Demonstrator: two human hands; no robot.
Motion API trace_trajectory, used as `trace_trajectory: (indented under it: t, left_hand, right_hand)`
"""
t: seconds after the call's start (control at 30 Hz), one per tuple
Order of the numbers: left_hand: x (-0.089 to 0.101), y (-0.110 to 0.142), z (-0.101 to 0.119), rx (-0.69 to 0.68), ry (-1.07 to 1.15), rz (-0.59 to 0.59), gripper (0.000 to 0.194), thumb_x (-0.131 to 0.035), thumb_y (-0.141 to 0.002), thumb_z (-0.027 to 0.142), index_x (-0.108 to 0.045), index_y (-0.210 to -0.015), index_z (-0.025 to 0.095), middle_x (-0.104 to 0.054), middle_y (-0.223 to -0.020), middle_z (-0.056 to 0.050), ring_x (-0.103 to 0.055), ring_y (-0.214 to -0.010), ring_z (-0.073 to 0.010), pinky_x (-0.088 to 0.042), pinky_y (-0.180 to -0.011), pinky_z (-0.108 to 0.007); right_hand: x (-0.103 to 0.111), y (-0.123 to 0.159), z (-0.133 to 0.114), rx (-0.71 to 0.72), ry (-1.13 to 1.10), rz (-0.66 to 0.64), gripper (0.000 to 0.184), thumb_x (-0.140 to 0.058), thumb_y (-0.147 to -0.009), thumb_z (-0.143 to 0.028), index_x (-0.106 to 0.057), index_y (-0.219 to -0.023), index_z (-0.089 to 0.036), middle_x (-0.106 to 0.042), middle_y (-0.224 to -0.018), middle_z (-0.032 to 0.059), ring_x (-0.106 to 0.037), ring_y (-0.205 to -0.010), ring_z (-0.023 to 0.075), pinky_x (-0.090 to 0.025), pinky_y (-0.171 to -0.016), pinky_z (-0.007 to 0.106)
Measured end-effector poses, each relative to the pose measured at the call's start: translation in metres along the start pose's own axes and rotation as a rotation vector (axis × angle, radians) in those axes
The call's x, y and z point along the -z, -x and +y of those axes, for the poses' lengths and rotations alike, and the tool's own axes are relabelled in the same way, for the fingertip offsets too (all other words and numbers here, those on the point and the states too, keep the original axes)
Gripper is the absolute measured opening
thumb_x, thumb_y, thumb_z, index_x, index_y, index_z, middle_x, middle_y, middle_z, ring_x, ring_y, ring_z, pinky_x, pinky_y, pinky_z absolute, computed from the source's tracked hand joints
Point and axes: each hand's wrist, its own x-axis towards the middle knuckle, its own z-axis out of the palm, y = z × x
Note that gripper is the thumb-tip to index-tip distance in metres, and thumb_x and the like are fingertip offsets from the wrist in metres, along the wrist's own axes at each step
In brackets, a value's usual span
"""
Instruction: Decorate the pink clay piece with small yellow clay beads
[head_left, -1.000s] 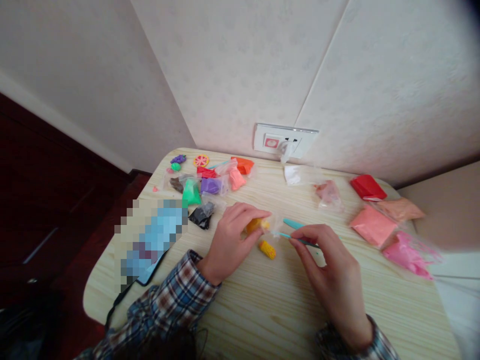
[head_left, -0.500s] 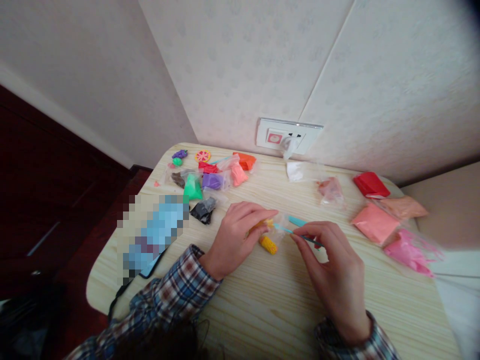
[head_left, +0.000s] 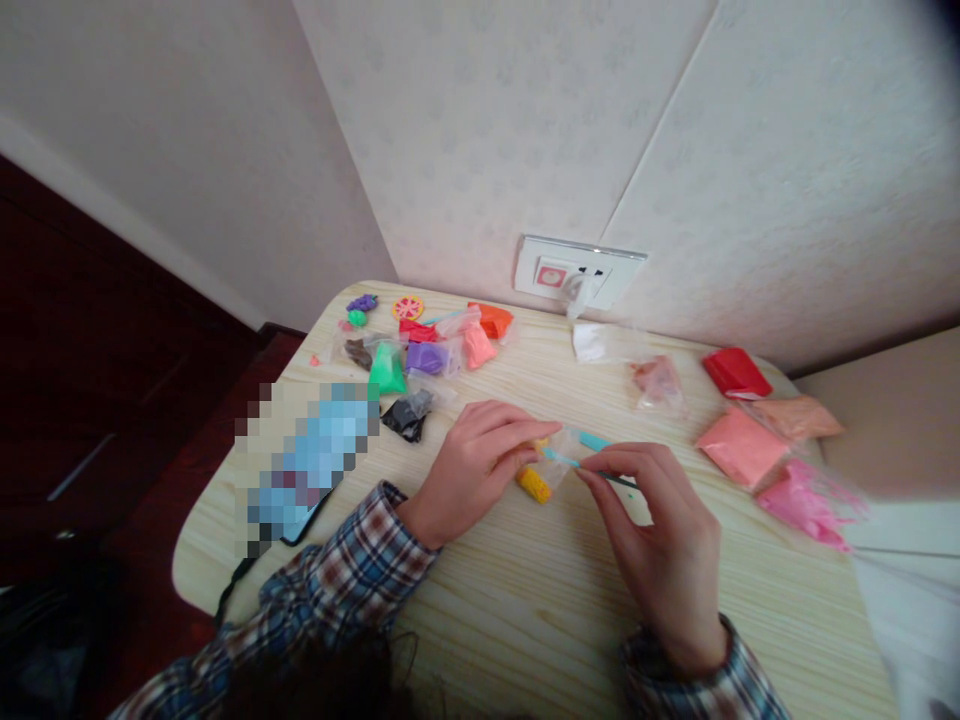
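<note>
My left hand is closed on a clear bag of yellow clay, mostly hidden behind the fingers. Between thumb and forefinger, my right hand pinches a thin blue modelling tool, its tip at the yellow clay by the bag's mouth. Below the bag lies a bumpy yellow clay piece, shaped like a corn cob. A second turquoise tool rests on the table just beyond my right fingers.
Several clay bags, among them a green one and a black one, lie at the back left near clay grapes. A blurred phone is on the left. Salmon and pink bags lie right. A wall socket is behind.
The tool's tip has shifted slightly left, closer to the yellow clay. Both hands keep their grips, and the view has moved a little.
</note>
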Motion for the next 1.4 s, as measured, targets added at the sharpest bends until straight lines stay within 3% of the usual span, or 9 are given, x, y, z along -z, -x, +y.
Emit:
trace_trajectory:
  t: [0.3, 0.73, 1.2, 1.4]
  left_hand:
    - [0.0027, -0.0008, 0.0006, 0.043, 0.07, -0.046, 0.023, -0.06, -0.093, 0.019, -0.072, -0.111, 0.016, -0.075, -0.098, -0.007, -0.067, -0.095, -0.0181, -0.051, -0.088, -0.033]
    - [0.0046, -0.001, 0.0016, 0.067, 0.138, -0.078, 0.025, -0.063, -0.091, 0.022, -0.073, -0.113, 0.018, -0.076, -0.1, -0.008, -0.067, -0.096, -0.0191, -0.05, -0.088, -0.032]
    - [0.0051, -0.0032, 0.0024, 0.113, 0.235, -0.036, 0.024, -0.063, -0.091, 0.024, -0.074, -0.111, 0.019, -0.076, -0.101, -0.008, -0.069, -0.094, -0.0195, -0.054, -0.087, -0.032]
    - [0.0076, -0.0051, 0.0011, 0.152, 0.265, 0.015, 0.024, -0.063, -0.089, 0.017, -0.074, -0.111, 0.017, -0.076, -0.103, -0.007, -0.069, -0.097, -0.019, -0.054, -0.09, -0.032]
  right_hand:
    - [0.0029, -0.0004, 0.0034, 0.015, 0.035, -0.021, 0.007, -0.062, -0.092, -0.017, -0.061, -0.089, -0.023, -0.066, -0.083, 0.0012, -0.06, -0.08, 0.0188, -0.047, -0.071, 0.034]
    - [0.0046, 0.0006, 0.0049, 0.084, 0.012, 0.004, 0.01, -0.063, -0.091, -0.013, -0.061, -0.092, -0.023, -0.066, -0.084, 0.0008, -0.058, -0.08, 0.0179, -0.046, -0.073, 0.033]
    - [0.0067, 0.0014, 0.0053, 0.014, -0.024, 0.079, 0.009, -0.063, -0.089, -0.015, -0.061, -0.089, -0.024, -0.066, -0.081, 0.0009, -0.06, -0.078, 0.0193, -0.047, -0.071, 0.035]
    - [0.0074, 0.0011, 0.0062, 0.006, -0.01, 0.095, 0.009, -0.063, -0.09, -0.014, -0.06, -0.089, -0.023, -0.065, -0.082, 0.0009, -0.059, -0.079, 0.0187, -0.047, -0.072, 0.034]
